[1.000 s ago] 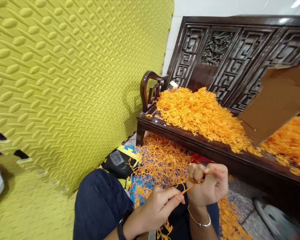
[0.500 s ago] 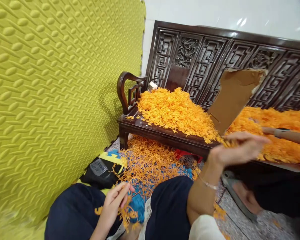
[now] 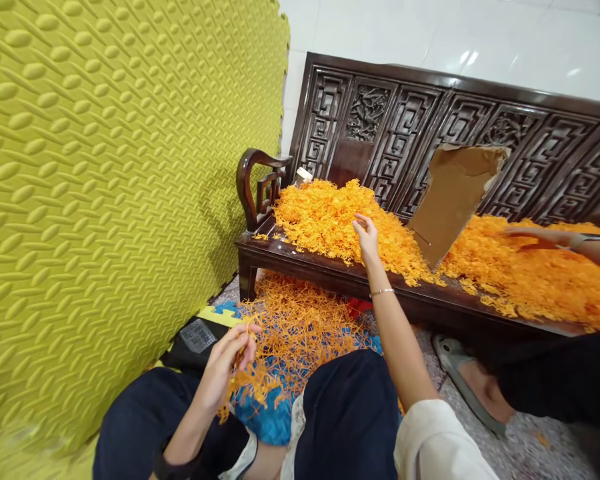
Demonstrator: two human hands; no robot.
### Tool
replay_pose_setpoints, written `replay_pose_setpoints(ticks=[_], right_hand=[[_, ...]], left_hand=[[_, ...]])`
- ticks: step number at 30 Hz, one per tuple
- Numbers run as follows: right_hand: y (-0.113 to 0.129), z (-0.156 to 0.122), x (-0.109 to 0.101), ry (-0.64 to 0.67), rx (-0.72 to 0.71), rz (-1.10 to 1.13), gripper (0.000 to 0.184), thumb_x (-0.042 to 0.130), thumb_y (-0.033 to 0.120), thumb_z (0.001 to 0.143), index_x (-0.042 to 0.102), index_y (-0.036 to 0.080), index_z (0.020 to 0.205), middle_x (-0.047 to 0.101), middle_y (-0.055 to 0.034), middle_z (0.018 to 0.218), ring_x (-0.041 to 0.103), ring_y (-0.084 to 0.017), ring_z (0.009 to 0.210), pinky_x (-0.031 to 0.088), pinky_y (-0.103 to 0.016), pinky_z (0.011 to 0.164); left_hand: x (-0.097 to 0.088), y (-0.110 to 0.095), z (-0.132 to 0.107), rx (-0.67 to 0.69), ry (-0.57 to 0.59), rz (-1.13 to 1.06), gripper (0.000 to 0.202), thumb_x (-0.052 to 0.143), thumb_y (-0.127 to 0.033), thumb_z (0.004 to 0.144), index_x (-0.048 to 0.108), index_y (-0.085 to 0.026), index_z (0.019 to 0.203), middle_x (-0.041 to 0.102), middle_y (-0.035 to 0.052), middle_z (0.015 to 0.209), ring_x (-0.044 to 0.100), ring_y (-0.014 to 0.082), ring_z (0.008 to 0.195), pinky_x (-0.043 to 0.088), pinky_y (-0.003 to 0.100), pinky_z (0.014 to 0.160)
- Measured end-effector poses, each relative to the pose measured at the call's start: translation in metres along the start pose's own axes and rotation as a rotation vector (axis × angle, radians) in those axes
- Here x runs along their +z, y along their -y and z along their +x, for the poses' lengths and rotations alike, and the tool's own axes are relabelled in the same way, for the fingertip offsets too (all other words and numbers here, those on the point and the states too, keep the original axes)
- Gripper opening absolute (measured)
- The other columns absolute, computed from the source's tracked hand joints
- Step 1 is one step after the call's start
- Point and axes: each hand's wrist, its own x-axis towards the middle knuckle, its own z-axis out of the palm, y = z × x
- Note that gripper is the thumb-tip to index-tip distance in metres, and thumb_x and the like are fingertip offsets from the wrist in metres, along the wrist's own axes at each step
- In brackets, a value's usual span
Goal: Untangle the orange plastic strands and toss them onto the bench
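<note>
My left hand [image 3: 229,363] is low beside my knee, fingers pinched on a tangled orange plastic strip [image 3: 247,383] that hangs down. My right hand [image 3: 365,235] is stretched forward over the left orange pile [image 3: 330,217] on the dark carved wooden bench [image 3: 330,267], fingers apart and touching the pieces. A thin bracelet circles that wrist. More orange strips [image 3: 300,320] lie heaped on the floor under the bench.
A yellow-green foam mat [image 3: 105,187] stands as a wall at left. A cardboard sheet [image 3: 450,200] leans on the bench back, dividing a second orange pile [image 3: 530,273]. Another person's hand [image 3: 525,235] rests on that pile; their sandalled foot [image 3: 460,373] is on the floor. A black pouch [image 3: 195,340] lies near my knee.
My hands have come apart: the right swung up and forward from in front of me to the left pile on the bench. The left dropped lower, keeping the orange strip. The view turned right.
</note>
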Motion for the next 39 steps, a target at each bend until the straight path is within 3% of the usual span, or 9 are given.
replay_pose_setpoints(ticks=[3,6,11,16,23,29,32,36,39], right_hand=[[0.016,-0.045,0.01,0.063,-0.007,0.106,0.031,0.056,0.042,0.079,0.062,0.016,0.094,0.062,-0.0127,0.112,0.057,-0.021,0.105,0.049,-0.036,0.083],[0.042,-0.088,0.018,0.121,-0.028,0.239,0.023,0.057,0.036,0.082,0.065,0.017,0.091,0.064,-0.0101,0.108,0.06,-0.02,0.101,0.05,-0.033,0.08],[0.077,-0.139,0.021,0.391,-0.037,0.335,0.014,0.058,0.027,0.086,0.069,0.02,0.091,0.067,-0.0057,0.098,0.063,-0.017,0.09,0.05,-0.032,0.081],[0.1,-0.164,0.035,0.548,0.036,0.345,0.013,0.056,0.027,0.088,0.068,0.021,0.09,0.067,-0.0043,0.093,0.063,-0.016,0.085,0.051,-0.03,0.08],[0.092,-0.183,0.063,0.714,0.042,0.293,0.017,0.059,0.028,0.087,0.065,0.023,0.102,0.063,-0.0049,0.108,0.058,-0.017,0.105,0.047,-0.032,0.091],[0.083,-0.201,0.077,0.982,0.103,0.307,0.032,0.065,0.029,0.082,0.06,0.023,0.113,0.062,-0.0042,0.118,0.055,-0.017,0.113,0.039,-0.038,0.104],[0.082,-0.213,0.089,1.018,0.18,0.375,0.034,0.068,0.028,0.079,0.061,0.024,0.112,0.065,-0.0022,0.11,0.059,-0.016,0.102,0.045,-0.034,0.095],[0.078,-0.221,0.098,1.034,0.264,0.38,0.017,0.071,0.026,0.076,0.064,0.02,0.09,0.062,0.0016,0.081,0.058,-0.013,0.078,0.047,-0.029,0.079],[0.076,-0.223,0.099,0.946,0.272,0.488,0.016,0.073,0.022,0.073,0.061,0.02,0.083,0.062,-0.0003,0.09,0.058,-0.014,0.09,0.045,-0.03,0.086]], left_hand=[[0.0,-0.017,0.015,0.076,0.095,-0.088,0.028,0.055,-0.027,0.084,0.059,-0.012,0.107,0.068,0.0058,0.082,0.059,0.015,0.067,0.043,0.028,0.068],[-0.004,-0.029,0.03,0.127,0.185,-0.159,0.032,0.055,-0.023,0.084,0.056,-0.013,0.114,0.069,0.012,0.104,0.064,0.0222,0.091,0.045,0.035,0.083],[-0.015,-0.025,0.046,0.223,0.123,-0.213,0.031,0.055,-0.022,0.086,0.056,-0.014,0.116,0.069,0.012,0.11,0.065,0.0225,0.094,0.046,0.037,0.087],[-0.015,-0.018,0.06,0.149,0.101,-0.375,0.035,0.058,-0.016,0.083,0.057,-0.016,0.117,0.066,0.0116,0.117,0.064,0.0225,0.101,0.048,0.035,0.088],[-0.015,-0.023,0.067,0.076,0.135,-0.66,0.03,0.052,-0.014,0.083,0.065,-0.015,0.11,0.071,0.0074,0.106,0.068,0.0152,0.082,0.054,0.026,0.076],[-0.021,-0.019,0.066,0.075,0.145,-0.762,0.031,0.054,-0.018,0.081,0.066,-0.014,0.109,0.072,0.006,0.099,0.067,0.0136,0.076,0.054,0.025,0.075],[-0.019,-0.015,0.065,0.08,0.182,-0.73,0.025,0.058,-0.017,0.079,0.068,-0.016,0.103,0.072,0.004,0.087,0.066,0.0137,0.071,0.054,0.025,0.072],[-0.018,-0.011,0.063,0.122,0.203,-0.68,0.014,0.06,-0.017,0.083,0.069,-0.016,0.093,0.067,-0.0001,0.068,0.063,0.0112,0.062,0.052,0.022,0.063],[-0.019,-0.01,0.064,0.131,0.222,-0.695,0.013,0.059,-0.021,0.086,0.069,-0.016,0.089,0.065,-0.0015,0.062,0.062,0.01,0.058,0.052,0.021,0.062]])
